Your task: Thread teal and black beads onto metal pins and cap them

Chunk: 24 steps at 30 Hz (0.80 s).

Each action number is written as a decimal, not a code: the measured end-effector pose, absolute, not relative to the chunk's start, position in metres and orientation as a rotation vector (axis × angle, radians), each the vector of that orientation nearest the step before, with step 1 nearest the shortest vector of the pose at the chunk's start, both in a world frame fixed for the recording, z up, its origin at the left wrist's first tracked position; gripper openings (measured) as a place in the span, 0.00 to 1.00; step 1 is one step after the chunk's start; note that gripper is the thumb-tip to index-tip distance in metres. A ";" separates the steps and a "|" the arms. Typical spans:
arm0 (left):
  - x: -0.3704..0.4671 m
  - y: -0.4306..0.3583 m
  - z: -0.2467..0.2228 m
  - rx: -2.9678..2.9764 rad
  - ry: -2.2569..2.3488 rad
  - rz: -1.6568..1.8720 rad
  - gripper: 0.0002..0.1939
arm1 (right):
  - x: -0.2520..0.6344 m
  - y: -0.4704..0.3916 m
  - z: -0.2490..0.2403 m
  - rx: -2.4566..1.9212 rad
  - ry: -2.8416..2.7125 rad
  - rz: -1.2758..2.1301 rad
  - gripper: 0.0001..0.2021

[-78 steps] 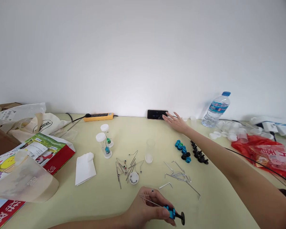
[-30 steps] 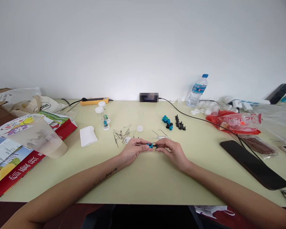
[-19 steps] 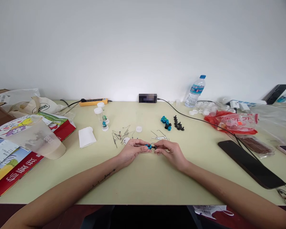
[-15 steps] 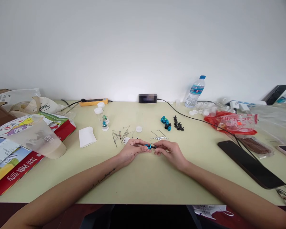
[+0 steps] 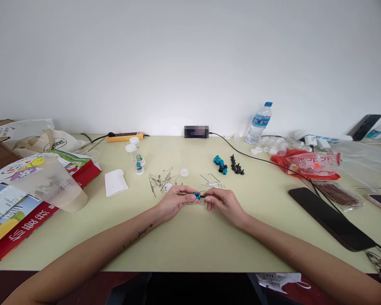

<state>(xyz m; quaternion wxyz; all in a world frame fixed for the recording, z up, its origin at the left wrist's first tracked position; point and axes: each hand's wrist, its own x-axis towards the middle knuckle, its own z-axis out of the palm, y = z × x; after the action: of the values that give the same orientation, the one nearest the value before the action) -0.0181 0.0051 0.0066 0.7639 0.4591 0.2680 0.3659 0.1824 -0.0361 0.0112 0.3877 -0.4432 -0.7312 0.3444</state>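
Note:
My left hand (image 5: pixel 177 201) pinches a small blue part (image 5: pixel 197 195) between thumb and fingers, and a thin metal rod sticks out to its left. My right hand (image 5: pixel 225 204) has its fingertips closed on a small black piece (image 5: pixel 203 196) that meets the blue part. Bent metal wires (image 5: pixel 160 182) lie beyond my left hand, and more wires (image 5: pixel 213 184) beyond my right. Farther back are blue and black parts (image 5: pixel 220 163) and a group of black pieces (image 5: pixel 236 165). A round white cap (image 5: pixel 184 172) lies between the wire piles.
Capped clear tubes (image 5: pixel 135 159) stand behind folded white paper (image 5: pixel 116 183). A drink cup (image 5: pixel 62 186) lies on boxes at left. At right are a water bottle (image 5: pixel 259 123), a red bag (image 5: pixel 307 164) and a long black device (image 5: pixel 332 218). A cable crosses the table (image 5: pixel 193 245).
The fingers of my right hand have shifted slightly over the black piece, covering more of it. My left hand stays in nearly the same place with the blue part.

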 end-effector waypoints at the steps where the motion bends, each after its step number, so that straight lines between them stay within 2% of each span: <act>1: -0.018 0.005 0.007 0.993 0.578 0.799 0.13 | 0.182 -0.036 0.012 -1.128 -1.871 0.865 0.12; 7: -0.019 0.005 0.007 0.912 0.582 0.811 0.13 | 0.183 -0.037 0.012 -1.093 -1.876 0.682 0.15; 9: -0.019 0.005 0.007 0.911 0.578 0.806 0.13 | 0.184 -0.038 0.012 -1.096 -1.895 0.638 0.12; 12: -0.018 0.005 0.007 0.944 0.582 0.807 0.13 | 0.183 -0.039 0.011 -1.104 -1.894 0.635 0.09; 24: -0.018 0.006 0.005 0.963 0.585 0.814 0.13 | 0.183 -0.038 0.012 -1.108 -1.870 0.709 0.08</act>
<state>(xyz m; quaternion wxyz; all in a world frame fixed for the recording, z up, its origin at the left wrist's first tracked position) -0.0183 0.0064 0.0051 0.7681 0.4437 0.2695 0.3749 0.1831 -0.0376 0.0115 0.4147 -0.4410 -0.7442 0.2823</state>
